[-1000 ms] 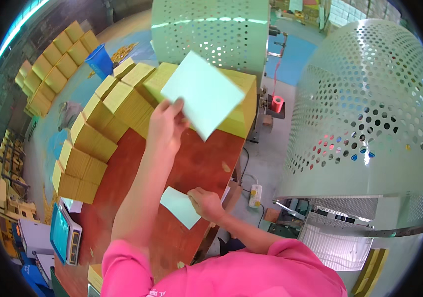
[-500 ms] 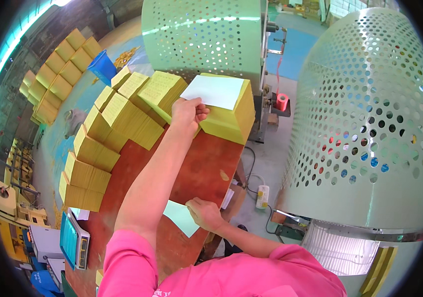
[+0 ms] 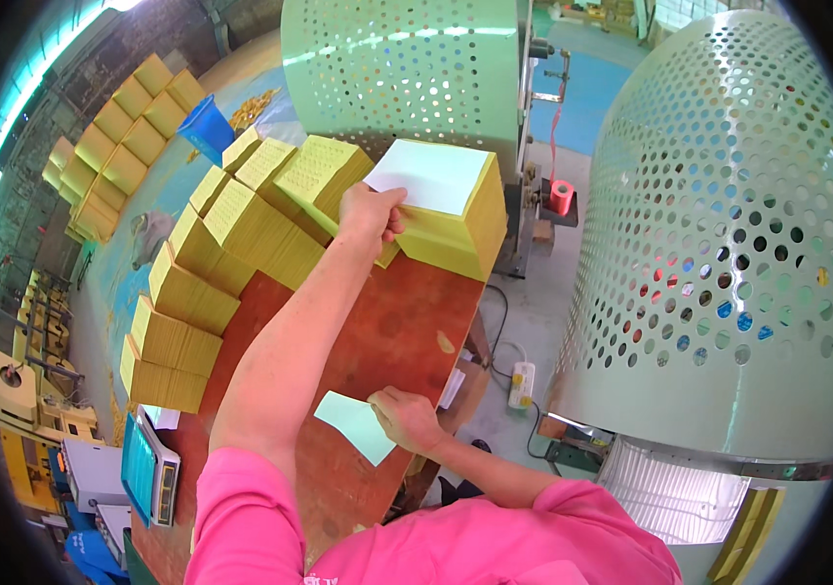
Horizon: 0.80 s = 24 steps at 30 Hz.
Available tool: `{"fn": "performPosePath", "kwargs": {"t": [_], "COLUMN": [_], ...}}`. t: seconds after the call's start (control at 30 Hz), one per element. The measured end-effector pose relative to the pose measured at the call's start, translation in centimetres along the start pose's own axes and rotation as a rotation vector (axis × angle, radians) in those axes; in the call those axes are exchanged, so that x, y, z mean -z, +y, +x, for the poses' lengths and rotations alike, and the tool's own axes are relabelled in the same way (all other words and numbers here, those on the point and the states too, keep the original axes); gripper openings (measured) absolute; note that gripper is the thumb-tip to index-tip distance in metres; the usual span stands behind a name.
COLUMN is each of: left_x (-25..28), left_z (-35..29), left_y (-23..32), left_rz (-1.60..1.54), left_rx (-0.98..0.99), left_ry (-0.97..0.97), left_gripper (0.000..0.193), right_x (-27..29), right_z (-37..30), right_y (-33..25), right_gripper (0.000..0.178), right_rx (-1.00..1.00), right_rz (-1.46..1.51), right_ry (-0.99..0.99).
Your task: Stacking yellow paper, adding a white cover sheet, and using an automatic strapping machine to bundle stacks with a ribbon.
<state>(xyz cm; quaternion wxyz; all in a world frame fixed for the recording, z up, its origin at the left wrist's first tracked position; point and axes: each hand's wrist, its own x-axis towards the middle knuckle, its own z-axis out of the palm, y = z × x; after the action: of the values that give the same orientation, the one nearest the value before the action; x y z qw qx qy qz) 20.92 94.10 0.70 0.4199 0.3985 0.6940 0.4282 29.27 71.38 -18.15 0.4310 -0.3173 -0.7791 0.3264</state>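
A white paper sheet [image 3: 431,177] lies over the top of a tall stack of yellow paper [image 3: 456,239] at the table's far end. My left hand [image 3: 372,212] reaches across to it, its fingers pinched on the sheet's near-left edge. Lower down, my right hand [image 3: 405,419] is closed on the edge of a pale, slightly curved sheet [image 3: 353,424] just above or on the reddish table [image 3: 377,331]; the frames do not show which. The fingertips of both hands are partly hidden.
Several yellow paper stacks [image 3: 260,234] curve along the table's left side. A scale [image 3: 155,473] stands at the near left. Big perforated green covers rise beyond the table [image 3: 397,78] and to the right [image 3: 709,244]. A power strip [image 3: 522,385] hangs beside the table's right edge.
The white sheet has shifted slightly back, lying more squarely over the stack, with my left hand still at its edge. My left forearm has moved a little left, uncovering more of the pale sheet.
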Motion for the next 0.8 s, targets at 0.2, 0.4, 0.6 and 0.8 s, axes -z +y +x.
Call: {"fn": "performPosePath", "kwargs": {"t": [0.2,0.4,0.6,0.8], "left_x": [2.2,1.4,-4.7,-5.4], "left_z": [-1.1,2.3,9.5,11.7], "left_y": [-0.4,3.7,1.9,0.2], "left_rz": [0.434,0.818,0.995,1.125], "left_rx": [-0.288,-0.969,-0.584,-0.613], "left_ry": [0.261,0.217,-0.004,-0.206], "left_gripper": [0.029,0.037,0.047,0.053], "right_x": [4.4,7.6,7.9,9.5], "right_z": [-0.1,3.4,8.9,12.0], "right_y": [1.8,10.4,15.0,16.3], "right_gripper": [0.007,0.010,0.006,0.007], "right_rx": [-0.402,-0.340,-0.223,-0.339], "right_rz": [0.689,0.908,0.804,1.120], "right_ry": [0.132,0.645,0.993,1.094]}}
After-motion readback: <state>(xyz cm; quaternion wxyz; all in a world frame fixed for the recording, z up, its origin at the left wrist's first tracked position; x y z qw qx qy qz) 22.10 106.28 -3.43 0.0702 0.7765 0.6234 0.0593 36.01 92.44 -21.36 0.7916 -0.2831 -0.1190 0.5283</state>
